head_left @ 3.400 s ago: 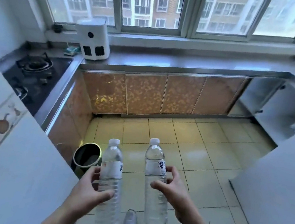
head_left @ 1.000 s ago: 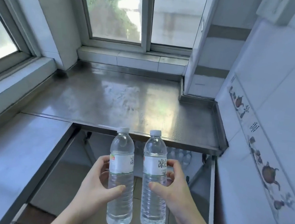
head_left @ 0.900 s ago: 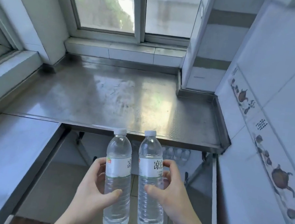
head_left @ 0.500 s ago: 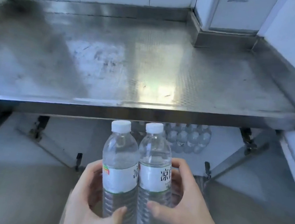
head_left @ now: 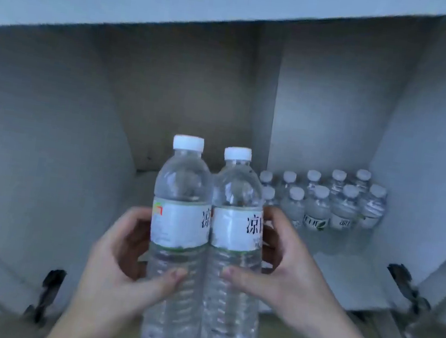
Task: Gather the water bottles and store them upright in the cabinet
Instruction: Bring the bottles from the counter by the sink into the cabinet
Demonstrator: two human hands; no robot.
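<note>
L hand [head_left: 116, 273] gripped the left bottle [head_left: 180, 219], R hand [head_left: 284, 277] gripped the right bottle [head_left: 236, 232]; both upright, touching side by side, held at the cabinet [head_left: 186, 94] opening. Stored bottles [head_left: 324, 203] stood upright in its back right corner.

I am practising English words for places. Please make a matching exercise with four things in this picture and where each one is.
Things:
1. left hand
2. right hand
3. stored bottles
4. door hinge

Places:
A. standing at the cabinet's back right
B. gripping the bottle with the lower cap
C. at the cabinet's right edge
D. gripping the bottle with the higher cap

Pairs: 1-D, 2-B, 3-A, 4-C
</note>
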